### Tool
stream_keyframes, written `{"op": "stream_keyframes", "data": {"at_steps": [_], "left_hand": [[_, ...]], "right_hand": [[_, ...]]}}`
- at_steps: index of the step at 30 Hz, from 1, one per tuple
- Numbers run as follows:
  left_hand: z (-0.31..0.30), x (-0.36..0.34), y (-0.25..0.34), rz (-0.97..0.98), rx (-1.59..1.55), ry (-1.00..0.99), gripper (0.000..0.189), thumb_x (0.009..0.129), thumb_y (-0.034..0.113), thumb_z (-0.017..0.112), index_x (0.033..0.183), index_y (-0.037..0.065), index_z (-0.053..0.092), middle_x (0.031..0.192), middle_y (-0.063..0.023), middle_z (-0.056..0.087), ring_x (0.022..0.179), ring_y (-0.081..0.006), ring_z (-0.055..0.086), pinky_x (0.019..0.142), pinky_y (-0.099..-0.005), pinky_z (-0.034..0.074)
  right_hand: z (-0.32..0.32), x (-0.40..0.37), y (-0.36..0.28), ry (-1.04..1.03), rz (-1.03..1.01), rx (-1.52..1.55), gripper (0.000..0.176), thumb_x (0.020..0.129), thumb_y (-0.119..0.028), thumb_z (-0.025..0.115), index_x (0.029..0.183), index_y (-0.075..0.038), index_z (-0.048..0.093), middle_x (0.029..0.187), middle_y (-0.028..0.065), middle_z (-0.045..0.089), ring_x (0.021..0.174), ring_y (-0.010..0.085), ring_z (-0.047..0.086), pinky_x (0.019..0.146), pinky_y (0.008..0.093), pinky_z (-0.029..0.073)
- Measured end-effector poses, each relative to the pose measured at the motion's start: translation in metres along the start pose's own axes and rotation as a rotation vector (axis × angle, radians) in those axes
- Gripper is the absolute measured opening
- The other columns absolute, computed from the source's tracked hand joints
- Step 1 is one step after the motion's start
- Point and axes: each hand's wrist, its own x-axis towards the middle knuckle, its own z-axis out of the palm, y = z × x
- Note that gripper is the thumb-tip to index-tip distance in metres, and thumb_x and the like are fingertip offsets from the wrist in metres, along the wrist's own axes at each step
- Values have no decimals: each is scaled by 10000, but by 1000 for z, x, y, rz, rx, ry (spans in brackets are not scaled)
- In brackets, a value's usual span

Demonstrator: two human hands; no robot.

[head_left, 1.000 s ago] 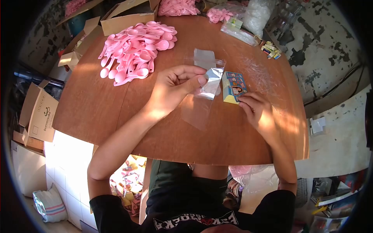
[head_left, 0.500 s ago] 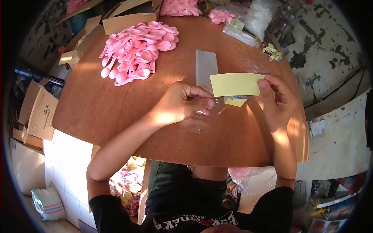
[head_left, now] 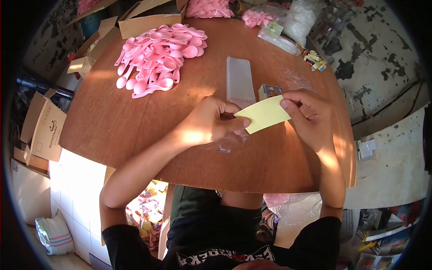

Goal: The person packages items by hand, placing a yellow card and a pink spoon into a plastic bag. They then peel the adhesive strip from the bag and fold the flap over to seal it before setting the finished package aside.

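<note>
The yellow card [head_left: 266, 115] sits above the near-middle part of the table [head_left: 189, 168], raised between the two hands. The left hand [head_left: 209, 120] has thumb and forefinger closed at the card's left end, with the thumb tip over its corner. The right hand [head_left: 311, 116] pinches the opposite end near the upper corner. Gripping at the ends leaves the middle uncovered and appears to keep the thin card steady, with its plain face toward the wearer.

A clear bag [head_left: 225, 146] shows below the left hand; whether the same fingers also hold it cannot be told. Just beyond the card stands the stack of printed cards [head_left: 270, 91], and beside it lies a strip of clear bags [head_left: 239, 77]; both appear placed for short reach. The pink spoons [head_left: 157, 60] are heaped farther off to the left, probably to leave working room.
</note>
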Motion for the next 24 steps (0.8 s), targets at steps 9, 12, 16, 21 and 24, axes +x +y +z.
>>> {"op": "stream_keyframes", "data": {"at_steps": [9,12,16,21,24], "left_hand": [[12,-15,25,-80,-144,-33,274,894,216,704,1015,-30,702,787,-30,684,619,-56,593,486,-248,477],[13,-19,19,-31,-84,14,282,899,217,701,1036,-30,696,801,-19,681,639,-38,579,527,-226,465],[20,-21,19,94,7,77,265,911,182,687,1091,-13,691,850,-15,697,740,-21,585,633,-211,477],[28,-17,27,334,41,155,284,911,122,671,1160,-14,663,993,-83,718,869,-74,636,758,-215,520],[33,-23,47,181,-34,160,295,899,86,674,1170,-27,651,1024,-104,714,895,-94,643,777,-232,534]], "right_hand": [[17,-1,-11,-50,85,208,125,858,-86,704,939,10,702,811,86,697,731,133,645,674,261,501],[20,-5,-2,-113,-19,250,122,874,-95,686,926,14,706,870,100,692,800,145,654,710,262,500],[22,-13,-8,-220,-146,289,159,913,-120,645,961,20,702,973,106,677,898,145,640,762,270,496],[8,-10,-17,-359,97,470,201,928,-134,626,1041,22,682,976,75,676,879,129,629,777,274,500],[-2,-8,-18,-445,224,434,211,930,-120,614,1063,34,667,945,60,677,871,101,612,765,261,496]]}}
